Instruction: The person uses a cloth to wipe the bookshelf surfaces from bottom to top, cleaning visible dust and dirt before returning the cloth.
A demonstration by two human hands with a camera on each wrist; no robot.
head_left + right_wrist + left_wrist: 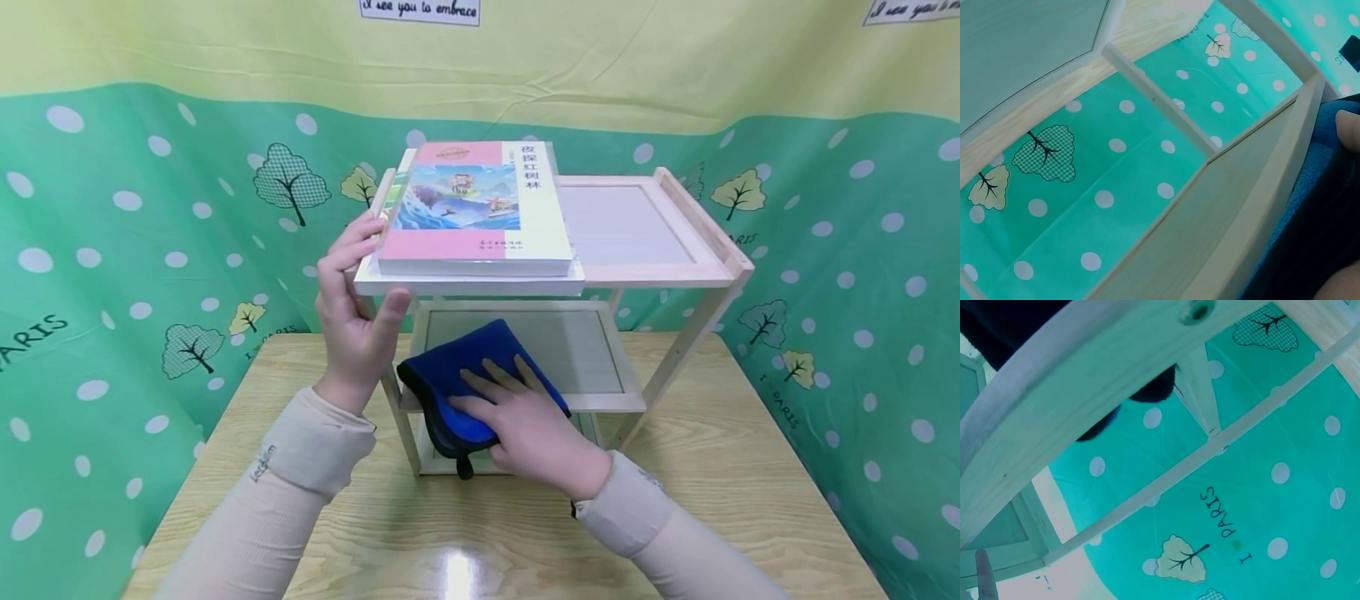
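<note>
A wood-grain table fills the bottom of the head view, with a bright spot of glare near the bottom centre. Behind it and along both sides hangs a curtain, yellow in the upper part and green with white dots, printed trees and the word PARIS below. Two white labels, one at the top centre and another in the upper right corner, bear handwriting-style lettering. One pale wooden rack stands in the centre, with three levels visible. Two books are stacked on the left part of its top level: a pink-and-white book with a sea picture above, and a white book beneath it, its near edge showing. There is one blue cloth, black-edged with a black tab, just below the centre, tilted across the front left of the middle level and overhanging its front edge. Two hands are present, both in pale sleeves. The left hand, left of centre, is wide, its thumb well apart from its fingers, which lie by the left edge of the stack. The right hand, below the centre, holds the blue cloth, fingers spread over its upper face; the head view hides the thumb.
</note>
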